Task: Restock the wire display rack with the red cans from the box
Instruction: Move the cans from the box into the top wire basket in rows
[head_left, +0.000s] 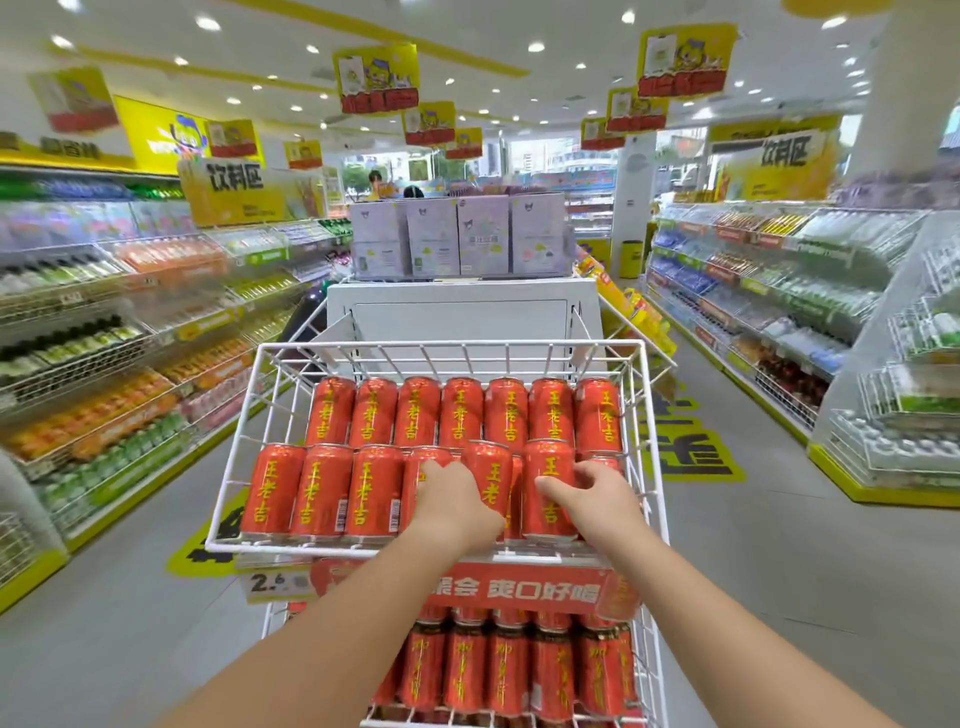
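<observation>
The white wire display rack (244, 467) stands in front of me, its top basket holding two rows of upright red cans (415, 410) with yellow characters. My left hand (452, 499) is wrapped around a red can (488, 473) in the front row, right of centre. My right hand (602, 499) grips the neighbouring red can (548, 483) just to the right. Both held cans stand slightly higher than their neighbours. A lower tier holds more red cans (509, 670). The box is not in view.
A red banner (519, 590) and a yellow price tag (270, 584) hang under the top basket. Stocked drink shelves (104, 364) line the left aisle and more shelves (779, 291) the right. Behind the rack rises a white display stand (462, 306) topped with lilac boxes.
</observation>
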